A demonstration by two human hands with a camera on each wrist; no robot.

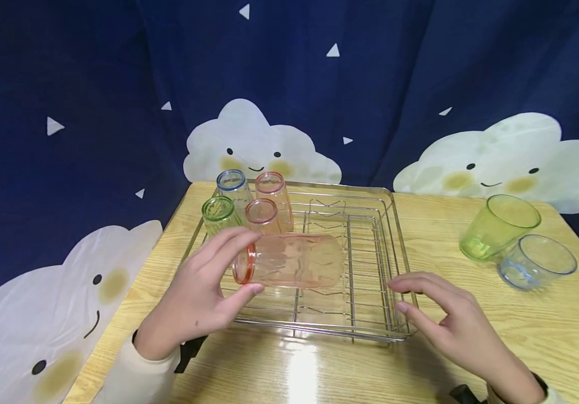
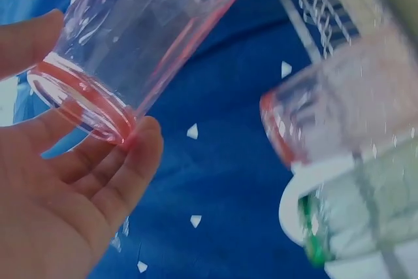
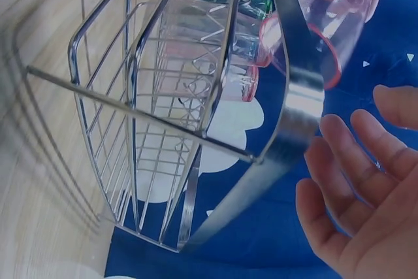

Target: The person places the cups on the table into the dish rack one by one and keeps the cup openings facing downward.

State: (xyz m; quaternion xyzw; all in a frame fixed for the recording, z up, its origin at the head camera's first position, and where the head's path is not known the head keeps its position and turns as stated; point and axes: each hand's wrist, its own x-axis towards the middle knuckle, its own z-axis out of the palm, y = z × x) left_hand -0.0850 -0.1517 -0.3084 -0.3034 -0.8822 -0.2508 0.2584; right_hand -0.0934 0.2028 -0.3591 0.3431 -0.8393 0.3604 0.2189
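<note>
A clear pink glass (image 1: 296, 261) lies sideways in the air above the wire rack (image 1: 370, 331). My left hand (image 1: 208, 286) grips it around its red-ringed end, thumb on one side and fingers on the other, as the left wrist view also shows. At the rack's left side stand several glasses: a blue one (image 1: 232, 185), a green one (image 1: 220, 212) and two pink ones, the rear pink glass (image 1: 275, 196) and the front pink glass (image 1: 263, 216). My right hand (image 1: 456, 325) holds nothing; its loosely bent fingers are by the rack's front right corner.
On the wooden table (image 1: 436, 235), right of the rack, a yellow-green glass (image 1: 496, 230) and a light blue glass (image 1: 537, 264) stand close together. A dark blue curtain (image 1: 289, 67) with white clouds hangs behind the table.
</note>
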